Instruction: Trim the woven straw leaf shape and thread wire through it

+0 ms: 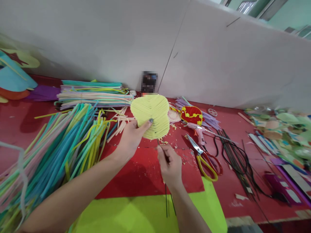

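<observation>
My left hand [133,136] grips a pale yellow, fan-shaped piece [152,113] made of slanting pipe-cleaner strips, its thumb flat on the front face. Below the piece, my right hand [170,163] pinches thin dark wire stems [166,200]. They reach up to the lower edge of the yellow piece and hang down under the fist. Both hands are over a red sheet [138,174], which lies on a lime-green sheet [121,213]. Scissors [204,155] with red and yellow handles and a pink glue gun [198,131] lie to the right of my right hand.
Bundles of coloured pipe cleaners [60,145] spread over the left side, with more stacked behind [94,95]. A red and yellow decorated piece [191,115] lies at the back. Dark wires [233,158], a cable and a purple glue gun [283,187] are on the right. A white wall [109,42] stands behind.
</observation>
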Action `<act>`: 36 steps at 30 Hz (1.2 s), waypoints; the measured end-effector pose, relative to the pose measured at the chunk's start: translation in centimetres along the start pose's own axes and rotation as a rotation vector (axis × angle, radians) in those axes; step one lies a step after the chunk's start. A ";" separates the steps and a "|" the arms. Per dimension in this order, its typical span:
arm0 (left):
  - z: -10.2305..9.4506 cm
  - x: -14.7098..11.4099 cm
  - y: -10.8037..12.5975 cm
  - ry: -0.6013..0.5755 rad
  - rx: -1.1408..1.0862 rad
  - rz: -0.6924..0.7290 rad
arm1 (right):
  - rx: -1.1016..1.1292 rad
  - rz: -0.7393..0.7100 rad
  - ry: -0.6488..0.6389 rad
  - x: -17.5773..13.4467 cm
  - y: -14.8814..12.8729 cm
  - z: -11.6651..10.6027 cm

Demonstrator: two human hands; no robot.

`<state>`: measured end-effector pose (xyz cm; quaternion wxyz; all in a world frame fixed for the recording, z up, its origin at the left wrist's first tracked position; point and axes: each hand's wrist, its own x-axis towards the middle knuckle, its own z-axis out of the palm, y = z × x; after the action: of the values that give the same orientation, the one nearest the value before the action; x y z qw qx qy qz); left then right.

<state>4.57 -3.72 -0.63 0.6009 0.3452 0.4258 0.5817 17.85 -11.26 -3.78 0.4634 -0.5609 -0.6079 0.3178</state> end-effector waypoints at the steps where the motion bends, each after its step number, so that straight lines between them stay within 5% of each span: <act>1: 0.0 0.0 0.1 -0.005 -0.002 -0.016 | -0.108 -0.067 0.032 -0.1 0.1 0.1; 7: -0.1 -0.2 0.2 -0.019 -0.017 -0.030 | -0.409 -0.338 0.138 0.0 1.3 0.6; 15: -0.1 0.0 0.3 -0.010 -0.053 -0.041 | -0.463 -0.352 0.135 -0.1 1.0 0.5; 20: -0.8 0.7 0.1 -0.019 -0.104 -0.173 | -0.434 -0.307 0.101 -0.1 1.2 0.6; 24: -1.1 0.9 0.1 -0.044 -0.144 -0.276 | -0.244 -0.119 0.009 0.1 0.8 0.4; 30: -0.4 0.7 -0.1 -0.058 -0.212 -0.175 | 0.483 0.275 -0.133 0.7 0.4 0.5; 36: -0.5 0.8 -0.5 -0.070 -0.194 -0.131 | 0.769 0.378 -0.161 1.0 0.4 0.6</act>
<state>4.29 -3.03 -1.35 0.6827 0.2772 0.3678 0.5673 17.52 -10.16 -4.16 0.5233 -0.4226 -0.3661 0.6431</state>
